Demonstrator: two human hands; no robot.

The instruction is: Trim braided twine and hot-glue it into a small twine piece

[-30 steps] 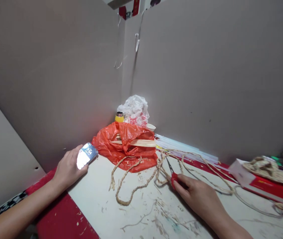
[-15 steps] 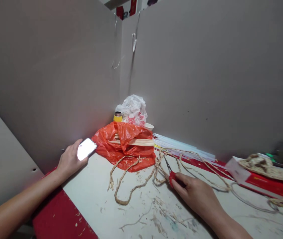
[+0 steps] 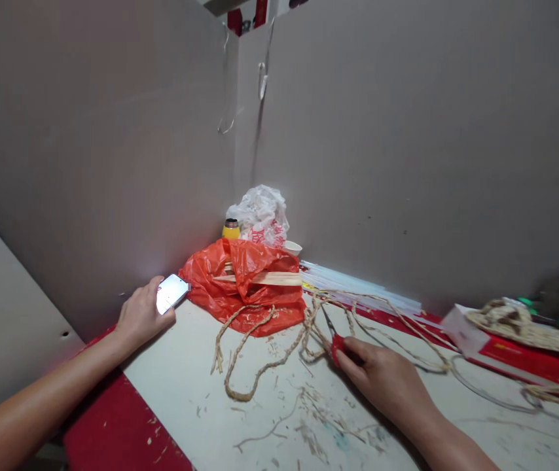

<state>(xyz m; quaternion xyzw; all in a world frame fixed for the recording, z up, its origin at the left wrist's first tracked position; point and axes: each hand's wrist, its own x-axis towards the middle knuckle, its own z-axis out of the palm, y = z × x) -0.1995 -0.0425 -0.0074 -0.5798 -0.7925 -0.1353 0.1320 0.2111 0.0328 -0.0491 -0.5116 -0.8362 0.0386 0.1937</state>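
My left hand (image 3: 141,316) is closed around a lit phone (image 3: 172,292) at the left wall, beside an orange plastic bag (image 3: 245,288). My right hand (image 3: 382,379) rests on the tabletop with its fingers over the red handles of a pair of scissors (image 3: 334,333), whose blades point away among straw rope (image 3: 260,353). The rope lies in loops between my two hands and runs off to the right.
A wooden stick (image 3: 264,279) lies on the orange bag. Behind it are a yellow bottle (image 3: 231,229), a white plastic bag (image 3: 262,214) and a small cup (image 3: 292,247). Clear tubes (image 3: 358,288) line the right wall. Woven straw (image 3: 520,320) sits far right. Straw scraps litter the table (image 3: 201,386).
The phone in my left hand has tilted and drawn slightly toward the wall. My right hand stays on the scissors. The view has shifted a little.
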